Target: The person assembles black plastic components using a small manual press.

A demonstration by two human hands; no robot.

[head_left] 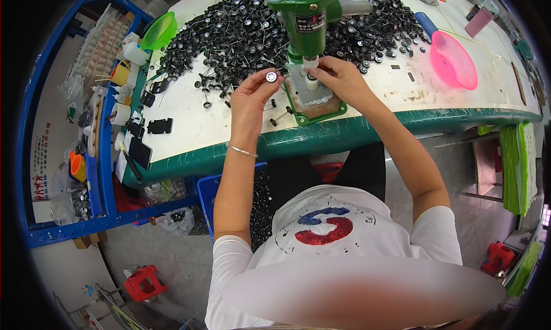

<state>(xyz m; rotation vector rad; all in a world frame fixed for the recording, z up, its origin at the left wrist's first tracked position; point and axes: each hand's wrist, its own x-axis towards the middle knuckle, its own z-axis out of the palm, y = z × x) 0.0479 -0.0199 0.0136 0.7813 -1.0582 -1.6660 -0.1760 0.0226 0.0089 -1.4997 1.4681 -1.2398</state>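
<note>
Left hand (251,97): small black wheel (271,76).

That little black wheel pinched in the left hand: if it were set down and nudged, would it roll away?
Probably, if set on edge: the small black wheel is round. Laid flat, like many in the heap of wheels, it would likely stay put. It seems light, since the left hand holds it by the fingertips alone.
</note>
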